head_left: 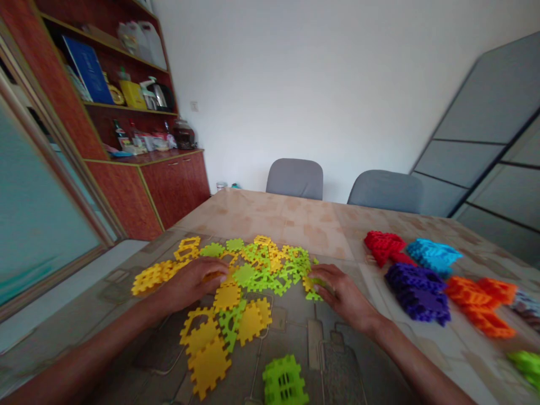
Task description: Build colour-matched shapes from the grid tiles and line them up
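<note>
A spread of flat yellow and light green interlocking tiles [253, 264] lies on the table [295, 219] in front of me. My left hand [194, 281] rests palm down on yellow tiles at the left of the spread, fingers curled over an orange-yellow piece. My right hand [340, 292] lies at the spread's right edge, its fingers closed on a small green tile [314, 284]. Several yellow tiles [206, 343] and one green tile lie nearer to me. An assembled green block [284, 382] sits at the front edge.
Piles of red [383, 247], blue [434, 256], purple [417, 289] and orange [481, 304] tiles lie at the right; more green ones [525, 363] are at far right. Two grey chairs [295, 177] stand behind the table. A wooden cabinet [139, 140] with shelves is at left.
</note>
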Available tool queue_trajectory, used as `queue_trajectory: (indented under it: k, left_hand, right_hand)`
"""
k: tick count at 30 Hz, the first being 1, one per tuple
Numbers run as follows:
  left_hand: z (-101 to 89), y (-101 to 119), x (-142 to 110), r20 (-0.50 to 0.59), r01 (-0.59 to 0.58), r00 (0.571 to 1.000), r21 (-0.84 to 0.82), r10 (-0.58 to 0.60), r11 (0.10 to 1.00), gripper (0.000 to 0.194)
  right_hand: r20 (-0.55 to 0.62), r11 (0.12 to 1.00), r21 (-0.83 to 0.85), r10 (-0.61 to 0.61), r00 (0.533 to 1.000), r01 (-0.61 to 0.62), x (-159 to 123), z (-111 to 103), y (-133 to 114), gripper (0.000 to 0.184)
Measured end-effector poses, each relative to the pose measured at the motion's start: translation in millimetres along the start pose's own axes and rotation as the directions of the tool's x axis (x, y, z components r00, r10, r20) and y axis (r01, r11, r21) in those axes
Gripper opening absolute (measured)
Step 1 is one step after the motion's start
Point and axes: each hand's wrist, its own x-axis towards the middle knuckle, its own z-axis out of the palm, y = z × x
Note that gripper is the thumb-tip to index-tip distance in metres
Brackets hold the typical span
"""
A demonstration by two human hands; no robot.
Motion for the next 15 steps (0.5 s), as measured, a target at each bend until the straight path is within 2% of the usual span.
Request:
queue_trajectory:
  k: [5, 7, 11, 13, 15]
  left_hand:
    - [0.7, -5, 2, -0.061, 0.034, 0.998, 0.005, -0.034, 0.999, 0.045]
    - [-7.3, -11, 0, -0.094, 0.082, 0.992, 0.023, -0.08, 0.996, 0.048]
    - [-35.5, -30, -6, -0.183, 0.238, 0.958, 0.067, -0.223, 0.969, 0.059]
    - [-44.3, -38, -6, -0.179, 0.279, 0.949, 0.084, -0.261, 0.957, 0.058]
    - [-44.3, -45, -2, -0.148, 0.279, 0.953, 0.097, -0.263, 0.955, 0.056]
  right_hand:
    - [-0.056, 0.999, -0.018, 0.027, 0.998, -0.028, 0, -8, -5, 0.02]
    - [-0.038, 0.999, -0.014, 0.034, 0.999, -0.034, -5, -10, -6, 0.021]
    - [0.021, 0.998, 0.001, 0.067, 0.998, -0.067, -21, -12, -12, 0.022]
    - [0.045, 0.996, 0.02, 0.088, 0.995, -0.089, -28, -13, -20, 0.02]
    - [0.056, 0.995, 0.037, 0.086, 0.995, -0.088, -30, -15, -28, 0.019]
